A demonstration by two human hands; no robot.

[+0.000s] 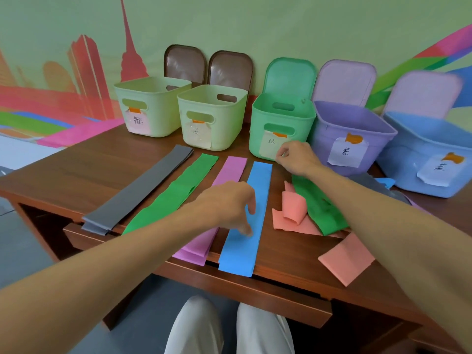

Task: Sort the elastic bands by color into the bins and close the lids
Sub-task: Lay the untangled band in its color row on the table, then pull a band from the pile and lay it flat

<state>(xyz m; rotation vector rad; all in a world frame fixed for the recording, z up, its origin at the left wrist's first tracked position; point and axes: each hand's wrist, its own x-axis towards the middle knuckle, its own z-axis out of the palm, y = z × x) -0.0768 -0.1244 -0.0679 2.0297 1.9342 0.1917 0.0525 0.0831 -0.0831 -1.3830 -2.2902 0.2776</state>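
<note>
Blue band (259,180) lies flat, dead centre of the frame, running from the near edge of the desk (89,162) up toward the green bin (281,123). Left grip (227,200) hovers over its middle, released, fingertips pressing down on the blue. Right grip (293,157) sits at the band's upper right corner, fingers curled in a pinch; whether it has the band, can't tell. To the left lie the pink band (231,169), green band (178,190) and grey band (143,187), all flat. Right of centre, a crumpled salmon band (291,210) touches a second green band (321,208). Across the top, five bins stand open.
</note>
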